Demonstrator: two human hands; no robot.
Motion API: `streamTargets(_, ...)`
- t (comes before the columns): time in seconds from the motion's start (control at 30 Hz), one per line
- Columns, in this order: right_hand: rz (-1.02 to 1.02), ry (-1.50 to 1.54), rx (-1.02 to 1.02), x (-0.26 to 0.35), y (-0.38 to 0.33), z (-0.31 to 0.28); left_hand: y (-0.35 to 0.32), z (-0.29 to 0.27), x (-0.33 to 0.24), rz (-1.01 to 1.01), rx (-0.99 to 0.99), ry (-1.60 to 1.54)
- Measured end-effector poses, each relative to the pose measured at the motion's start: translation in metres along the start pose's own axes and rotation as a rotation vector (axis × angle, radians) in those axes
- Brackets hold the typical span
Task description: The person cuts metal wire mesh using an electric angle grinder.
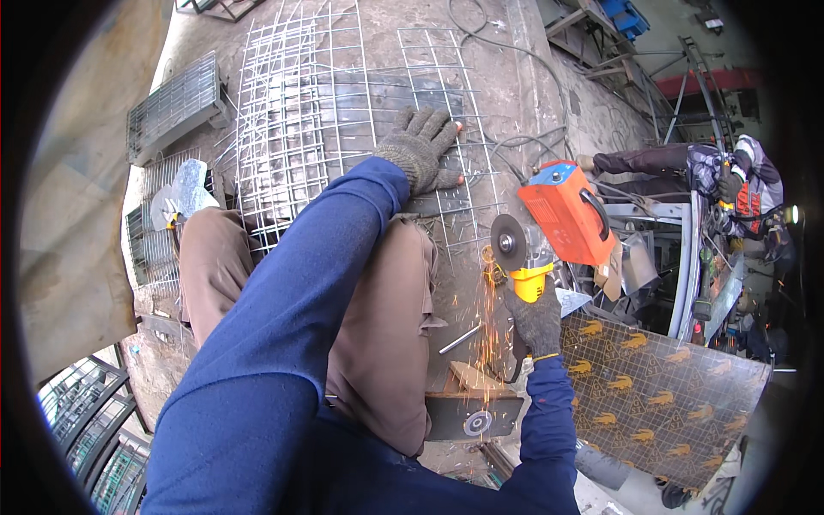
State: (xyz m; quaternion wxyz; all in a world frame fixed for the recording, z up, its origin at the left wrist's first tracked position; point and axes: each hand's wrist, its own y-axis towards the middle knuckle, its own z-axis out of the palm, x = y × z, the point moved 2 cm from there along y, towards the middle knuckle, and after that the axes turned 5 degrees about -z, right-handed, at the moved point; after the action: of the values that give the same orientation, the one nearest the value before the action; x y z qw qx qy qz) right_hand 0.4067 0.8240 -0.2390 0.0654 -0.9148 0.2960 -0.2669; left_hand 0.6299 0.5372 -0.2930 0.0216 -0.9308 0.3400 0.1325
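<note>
Silver welded-wire mesh panel (300, 103): lies left of centre on the grey concrete floor (506, 77), wires overlapping in a dense grid. Beneath it, a flat dark-grey metal sheet (356, 101) extends rightward. Left hand (421, 150), in a grey knitted glove with bare fingertips, rests palm down at the sheet; fingers spread wide and nearly straight, gripping nothing. Narrower silver mesh panel (436, 67) runs under and beyond that hand. Next, near the knee, a short silver metal rod (461, 339) lies on the floor. Orange sparks (487, 322) stream down toward a dark-grey metal plate (446, 415) bearing a small round disc (478, 422).

Yellow-and-silver angle grinder (530, 281): right of centre, its dark round wheel (508, 243) uppermost; exact contact point not discernible. Right hand (536, 324), in a dark-grey knitted glove, has its fingers closed around the grinder body. Just beside: orange box-shaped machine (558, 219) with blue end panel and black handle. Farther right, a dark board (631, 421) with yellow animal motifs; beyond it, a second person (760, 176).
</note>
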Motion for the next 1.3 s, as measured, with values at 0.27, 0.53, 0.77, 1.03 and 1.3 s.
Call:
streamTargets(0.27, -0.132, 0.191, -0.134, 0.012, 0.005, -0.019, 0.000, 0.000, 0.001, 0.001, 0.011, -0.013)
streamTargets(0.53, -0.142, 0.024, -0.148, 0.032, 0.024, -0.022, -0.001, -0.005, 0.000, -0.001, 0.052, 0.016)
streamTargets(0.77, -0.083, 0.055, -0.042, 0.044, 0.035, -0.013, 0.000, -0.005, 0.000, -0.005, 0.055, 0.021)
streamTargets(1.03, -0.124, -0.013, -0.064, 0.040, 0.042, -0.007, -0.001, -0.005, 0.000, -0.004, 0.047, -0.008)
streamTargets(1.3, -0.123, -0.012, -0.065, 0.045, 0.041, -0.007, -0.001, -0.004, 0.001, -0.001, 0.054, -0.027)
